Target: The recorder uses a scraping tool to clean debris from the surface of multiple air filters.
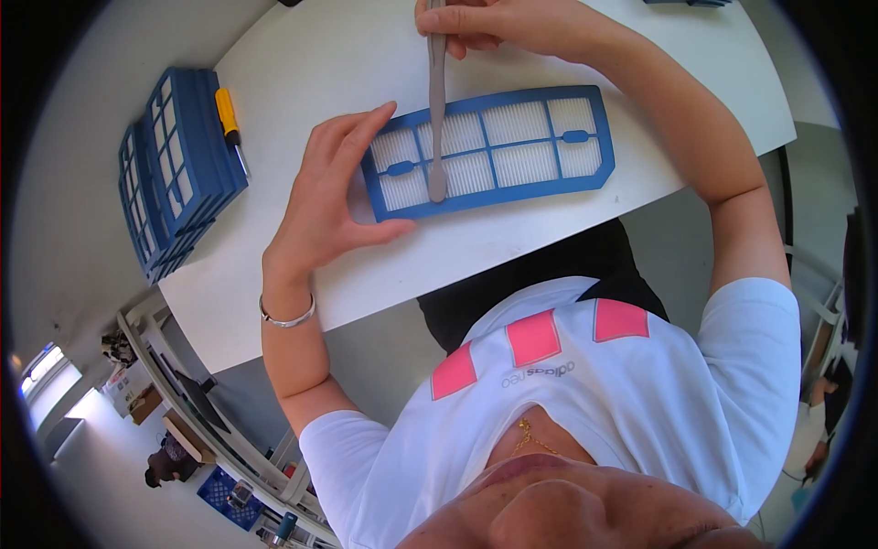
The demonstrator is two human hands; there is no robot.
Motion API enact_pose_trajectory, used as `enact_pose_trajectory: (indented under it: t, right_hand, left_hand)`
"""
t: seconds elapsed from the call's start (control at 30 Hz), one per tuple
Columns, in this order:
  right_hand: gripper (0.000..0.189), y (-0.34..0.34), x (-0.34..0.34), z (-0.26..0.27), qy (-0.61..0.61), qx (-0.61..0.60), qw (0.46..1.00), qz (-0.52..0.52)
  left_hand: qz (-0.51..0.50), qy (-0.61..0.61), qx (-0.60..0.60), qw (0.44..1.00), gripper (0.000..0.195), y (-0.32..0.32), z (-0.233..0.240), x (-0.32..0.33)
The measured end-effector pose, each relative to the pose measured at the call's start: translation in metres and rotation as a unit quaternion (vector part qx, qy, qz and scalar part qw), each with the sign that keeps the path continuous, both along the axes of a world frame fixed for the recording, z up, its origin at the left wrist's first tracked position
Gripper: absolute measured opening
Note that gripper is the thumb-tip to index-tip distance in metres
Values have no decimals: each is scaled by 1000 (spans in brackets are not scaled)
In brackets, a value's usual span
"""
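Note:
A pleated air filter in a blue frame (487, 147) lies on the white table (384, 274), its white pleats facing up. My left hand (336, 185) is spread around the filter's left end, thumb at the lower edge and fingers at the upper left corner. In my right hand (473, 27), beyond the filter's far edge, is a long grey tool with a rounded flat tip (437, 130), possibly a brush or scraper. It crosses the left part of the filter, its tip over the lower pleats near the frame.
Stacks of blue-framed filters (195, 151) stand at the table's left edge, a yellow-handled screwdriver (226, 113) beside them. More blue pieces (693, 2) show at the far right edge. Another person (171, 461) is in the lower left background, near a blue crate (230, 497).

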State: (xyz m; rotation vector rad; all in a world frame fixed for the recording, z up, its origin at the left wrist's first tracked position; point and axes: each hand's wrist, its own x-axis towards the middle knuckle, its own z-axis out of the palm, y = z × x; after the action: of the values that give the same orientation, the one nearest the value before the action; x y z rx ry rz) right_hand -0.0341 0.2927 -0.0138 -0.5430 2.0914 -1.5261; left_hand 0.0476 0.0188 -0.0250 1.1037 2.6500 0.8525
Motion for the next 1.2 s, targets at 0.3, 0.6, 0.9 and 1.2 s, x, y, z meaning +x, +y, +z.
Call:
enact_pose_trajectory:
  t: [0.3, 0.6, 0.9, 1.2]
  right_hand:
    - [25, 2, 0, 4, -1, -18, 1000, -10]
    - [25, 4, -3, -2, 10, -46, 999, -13]
    - [26, 12, -11, -6, -29, -51, 997, 56]
    - [29, 5, -6, -9, 1, -20, 999, 43]
  left_hand:
    - [-2, -2, 12, 1000, 99, 1, 3, 1]
    - [10, 12, 13, 1000, 97, 2, 4, 0]
    - [25, -41, -34, 998, 112, -17, 10, -10]
    - [-14, 67, -76, 995, 107, 21, 8, 15]
